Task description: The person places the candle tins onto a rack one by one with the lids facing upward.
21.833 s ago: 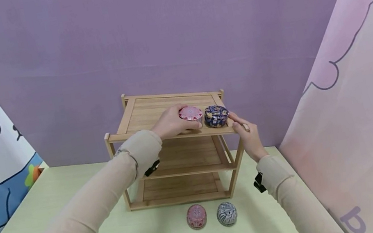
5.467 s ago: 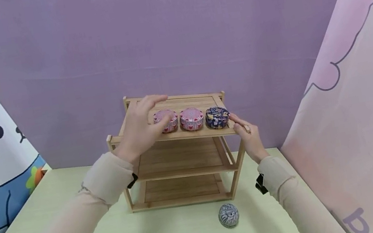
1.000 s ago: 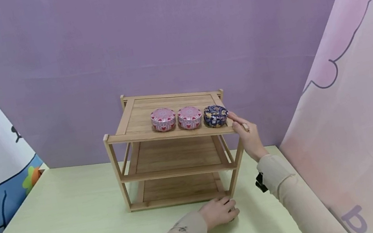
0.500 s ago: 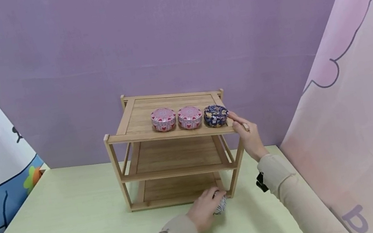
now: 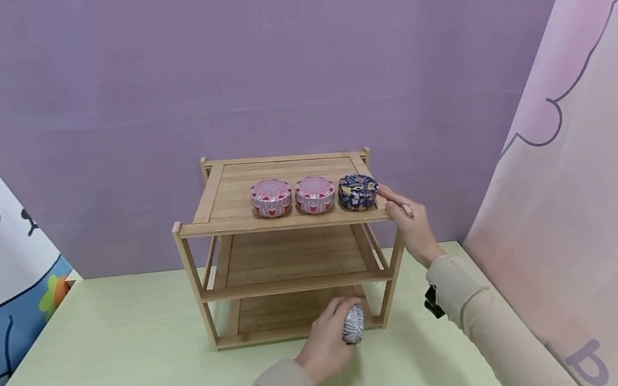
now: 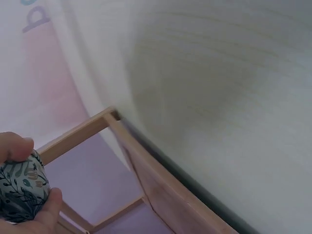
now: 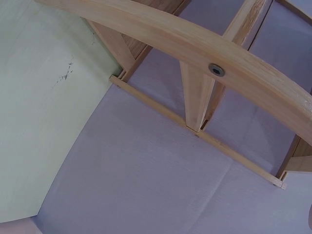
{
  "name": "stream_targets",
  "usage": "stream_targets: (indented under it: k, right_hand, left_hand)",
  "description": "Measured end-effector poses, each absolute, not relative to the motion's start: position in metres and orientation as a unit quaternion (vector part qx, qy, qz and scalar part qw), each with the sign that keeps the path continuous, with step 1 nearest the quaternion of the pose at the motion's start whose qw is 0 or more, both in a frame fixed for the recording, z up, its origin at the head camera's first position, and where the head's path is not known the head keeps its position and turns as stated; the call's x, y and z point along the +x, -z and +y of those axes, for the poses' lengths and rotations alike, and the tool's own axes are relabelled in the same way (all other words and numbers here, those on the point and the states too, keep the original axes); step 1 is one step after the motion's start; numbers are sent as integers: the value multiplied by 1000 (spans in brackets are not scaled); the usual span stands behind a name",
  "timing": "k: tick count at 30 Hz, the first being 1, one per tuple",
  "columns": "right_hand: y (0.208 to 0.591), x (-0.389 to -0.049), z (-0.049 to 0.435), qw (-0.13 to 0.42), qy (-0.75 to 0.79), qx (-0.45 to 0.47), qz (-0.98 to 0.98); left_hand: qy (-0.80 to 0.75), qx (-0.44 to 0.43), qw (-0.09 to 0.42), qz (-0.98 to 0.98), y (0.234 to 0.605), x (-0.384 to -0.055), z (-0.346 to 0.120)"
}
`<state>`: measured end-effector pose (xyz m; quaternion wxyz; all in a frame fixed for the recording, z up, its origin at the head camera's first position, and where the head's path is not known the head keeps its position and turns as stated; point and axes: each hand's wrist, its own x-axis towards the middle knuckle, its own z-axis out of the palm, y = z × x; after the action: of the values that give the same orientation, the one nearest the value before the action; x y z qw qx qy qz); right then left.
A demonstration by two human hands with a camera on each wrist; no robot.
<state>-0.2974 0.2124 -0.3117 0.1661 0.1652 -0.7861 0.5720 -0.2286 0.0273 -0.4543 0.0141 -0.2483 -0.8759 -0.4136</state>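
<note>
My left hand grips a small round tin with a grey-white leaf pattern, tilted on its side, in front of the lowest shelf. In the left wrist view, thumb and fingers hold the sides of this leaf-patterned tin. A three-tier wooden rack stands on the table. My right hand grips its top right front corner, thumb in front. Along the front of the top shelf sit two pink patterned tins and a dark blue floral tin, the blue one closest to my right fingers.
The pale green table spreads in front and to both sides of the rack. A purple backdrop rises behind it. Printed panels with cartoon figures stand left and right. The rack's side rail crosses the right wrist view.
The grey-white tin has come off the table in my left hand, moving left and up toward the rack. Earlier, a second pink tin went onto the top shelf. My right hand stays put.
</note>
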Motion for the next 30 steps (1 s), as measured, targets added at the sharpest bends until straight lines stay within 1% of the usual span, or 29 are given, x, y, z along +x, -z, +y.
stream_targets:
  k: [5,11,18,30]
  right_hand:
    - [312,-298,212,168,-574,168,-784]
    - [312,-297,212,167,-571,164,-787]
    - [311,-297,212,165,-569,163,-789]
    - [311,-296,212,169,-564,165,-791]
  left_hand:
    - [474,-231,-4,-850,449,-228,23]
    - [526,-237,-31,-816,446,-225,16]
    - [578,-226,-36,-784,454,-223,10]
    - [605,-206,-52,-768,457,-218,-1]
